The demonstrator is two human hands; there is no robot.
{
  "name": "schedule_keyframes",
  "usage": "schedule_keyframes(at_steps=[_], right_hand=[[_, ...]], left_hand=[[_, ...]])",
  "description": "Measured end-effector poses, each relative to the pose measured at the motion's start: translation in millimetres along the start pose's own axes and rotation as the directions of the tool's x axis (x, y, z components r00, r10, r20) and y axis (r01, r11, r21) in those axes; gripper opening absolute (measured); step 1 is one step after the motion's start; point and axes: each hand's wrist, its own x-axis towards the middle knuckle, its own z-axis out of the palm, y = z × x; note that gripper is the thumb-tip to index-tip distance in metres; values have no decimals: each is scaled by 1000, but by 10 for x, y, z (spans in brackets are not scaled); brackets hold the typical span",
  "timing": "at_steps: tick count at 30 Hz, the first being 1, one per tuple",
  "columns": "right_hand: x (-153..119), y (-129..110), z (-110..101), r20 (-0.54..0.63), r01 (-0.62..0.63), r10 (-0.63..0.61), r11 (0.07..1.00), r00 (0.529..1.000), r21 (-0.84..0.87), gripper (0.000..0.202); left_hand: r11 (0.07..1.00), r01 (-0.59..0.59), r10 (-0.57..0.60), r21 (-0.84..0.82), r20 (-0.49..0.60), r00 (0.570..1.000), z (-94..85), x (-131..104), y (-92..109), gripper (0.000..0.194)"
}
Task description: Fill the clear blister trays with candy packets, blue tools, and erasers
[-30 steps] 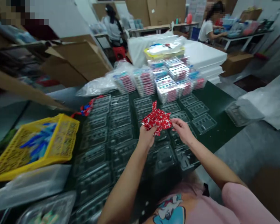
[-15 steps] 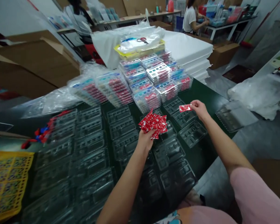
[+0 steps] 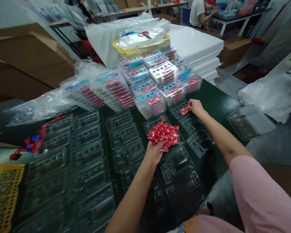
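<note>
A bunch of red packets with white print is gripped in my left hand, above the clear plastic trays near the middle. My right hand pinches one red packet by its right end, over the farthest tray of the right-hand column. Whether this packet touches the tray is hard to tell. More clear trays lie in columns on the dark green table, with nothing visible inside them.
Filled clear packs stand in stacks at the table's far side. Red scissors lie on plastic bags behind them. A yellow basket is at the left, clear plastic boxes at the right. A person sits at the back.
My right hand has moved left with its packet, down to the farthest tray. My left hand still holds the bunch, now slightly lower and to the right. The whole view has shifted a little.
</note>
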Motion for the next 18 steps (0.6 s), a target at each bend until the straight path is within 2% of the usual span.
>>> schedule_keyframes(at_steps=[2, 4, 5, 7, 8, 9, 10, 14, 16, 18], right_hand=[[-128, -121, -18, 4, 64, -65, 995, 998, 75, 6], [-310, -268, -34, 157, 103, -156, 948, 975, 302, 16], [-414, -340, -38, 281, 78, -222, 892, 934, 445, 23], [-625, -455, -33, 481, -65, -365, 740, 797, 669, 39], [-723, -494, -23, 530, -147, -416, 668, 739, 730, 45], [-811, -520, -7, 548, -212, -441, 609, 711, 765, 49], [-890, -536, 14, 545, -252, -444, 563, 711, 787, 49], [-1135, -542, 106, 428, -257, -364, 432, 827, 864, 39], [-1228, -524, 107, 408, -258, -331, 414, 851, 873, 39], [-1280, -465, 38, 406, -245, -301, 454, 863, 857, 36]], left_hand=[[1000, 23, -23, -3, 15, 1000, 6, -1, -10, 35], [999, 49, -49, -6, 37, 998, 27, -4, -17, 35], [998, 61, -61, -8, 49, 997, 42, -6, -19, 34], [996, 90, -89, -8, 71, 993, 74, -19, -26, 34], [994, 108, -107, -5, 83, 991, 88, -29, -33, 34], [992, 130, -129, 2, 98, 987, 97, -44, -43, 35], [988, 155, -155, 13, 118, 981, 102, -62, -58, 35], [967, 249, -256, 63, 186, 949, 83, -167, -168, 30], [959, 274, -284, 77, 188, 940, 66, -225, -236, 30], [954, 286, -297, 85, 189, 936, 51, -275, -289, 30]])
